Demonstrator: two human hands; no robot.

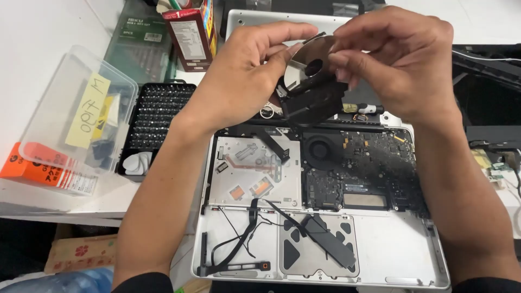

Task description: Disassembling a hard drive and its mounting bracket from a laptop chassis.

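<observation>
Both hands up over the far edge of the opened silver laptop shell (380, 255), which lies bottom-up on the white desk (32, 49). My left hand (244, 70) grips a small black boxy part with a shiny silver disc on top (310, 87), thumb on the disc's left edge, fingers curled behind. My right hand (396, 59) pinches the disc's far right rim between thumb and forefinger, other fingers folded. The part hangs in the air, above the laptop's far edge, clear of the shell.

Below it: dark circuit board (369, 168) with a round black fan (321, 149) at its far left corner. Left of the board, a flat silver drive bay plate (252, 176) with orange patches. Near edge: black flat cables (244, 239) and a grey trackpad underside (317, 244).

Left of the laptop: black tray of screwdriver bits (160, 116), touching a clear plastic lidded box with a yellow note (81, 114). An orange packet (43, 171) lies under that box's near side. Far left of centre, a red and white carton (192, 32) stands upright.
</observation>
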